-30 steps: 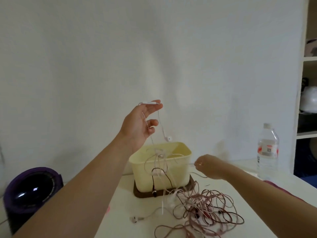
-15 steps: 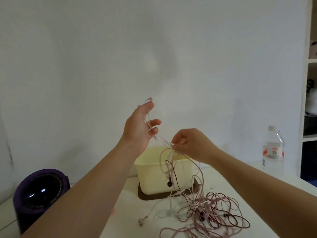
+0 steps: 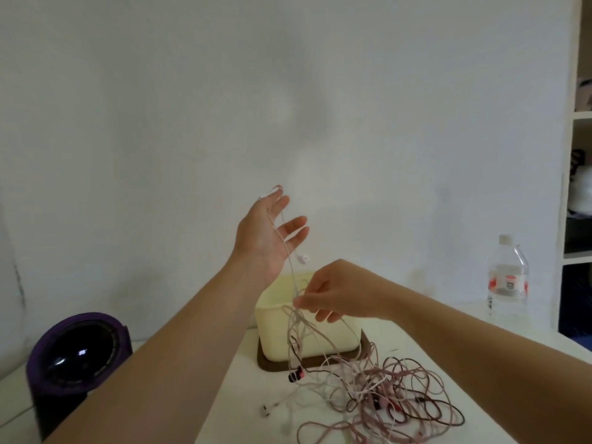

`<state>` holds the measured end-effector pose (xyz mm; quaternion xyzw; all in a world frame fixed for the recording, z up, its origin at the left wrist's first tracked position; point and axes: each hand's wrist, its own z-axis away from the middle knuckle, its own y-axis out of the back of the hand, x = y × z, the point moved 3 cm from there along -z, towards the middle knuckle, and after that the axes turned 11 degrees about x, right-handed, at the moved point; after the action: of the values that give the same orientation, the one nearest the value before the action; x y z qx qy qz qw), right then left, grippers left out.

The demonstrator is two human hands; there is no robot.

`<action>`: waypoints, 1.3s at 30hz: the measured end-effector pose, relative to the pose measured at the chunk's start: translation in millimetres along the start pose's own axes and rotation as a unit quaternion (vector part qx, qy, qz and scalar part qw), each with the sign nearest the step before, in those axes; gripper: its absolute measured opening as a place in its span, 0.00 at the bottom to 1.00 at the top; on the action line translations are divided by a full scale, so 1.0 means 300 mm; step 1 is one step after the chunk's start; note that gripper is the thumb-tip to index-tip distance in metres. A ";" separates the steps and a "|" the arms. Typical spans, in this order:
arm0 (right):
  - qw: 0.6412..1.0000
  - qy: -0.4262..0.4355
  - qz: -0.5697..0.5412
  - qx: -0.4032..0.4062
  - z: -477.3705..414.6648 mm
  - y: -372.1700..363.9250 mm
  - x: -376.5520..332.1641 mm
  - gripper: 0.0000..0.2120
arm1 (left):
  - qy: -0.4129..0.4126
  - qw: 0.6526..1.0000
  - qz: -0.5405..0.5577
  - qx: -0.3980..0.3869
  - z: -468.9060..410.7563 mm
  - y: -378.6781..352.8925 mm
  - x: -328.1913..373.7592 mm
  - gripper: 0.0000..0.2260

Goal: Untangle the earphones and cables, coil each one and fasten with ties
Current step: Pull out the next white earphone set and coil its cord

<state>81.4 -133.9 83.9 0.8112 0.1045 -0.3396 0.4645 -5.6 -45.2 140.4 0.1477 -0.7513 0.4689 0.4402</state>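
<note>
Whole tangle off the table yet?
No: the right hand pinches a few strands up in the air, but most of the tangle lies on the table.

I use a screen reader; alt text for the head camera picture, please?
A raised left hand holds up a white earphone cable while the right hand pinches it lower, above a tangle of cables on a table.
</note>
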 end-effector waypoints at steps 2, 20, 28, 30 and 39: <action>0.998 0.017 0.049 0.022 -0.002 -0.029 0.000 0.15 | 0.006 1.000 0.009 -0.007 0.009 -0.014 0.004 0.13; 0.949 0.018 -0.026 0.314 -0.146 0.415 -0.060 0.05 | 0.043 0.998 0.022 0.046 -0.040 0.055 -0.014 0.13; 0.992 -0.010 -0.052 0.117 -0.083 0.243 0.005 0.05 | 0.059 0.881 -0.469 -0.038 -0.025 0.167 -0.110 0.10; 0.995 -0.018 -0.065 0.077 -0.065 0.217 0.021 0.05 | 0.048 0.825 -0.555 -0.091 -0.013 0.183 -0.121 0.13; 0.997 0.000 -0.074 -0.001 -0.039 0.156 0.029 0.06 | -0.056 0.833 -0.490 -0.251 0.035 0.058 -0.211 0.12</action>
<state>115.9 -151.0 114.1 0.8004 0.1649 -0.3732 0.4392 13.9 -56.9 77.9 0.4071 -0.6959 -0.0221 0.5912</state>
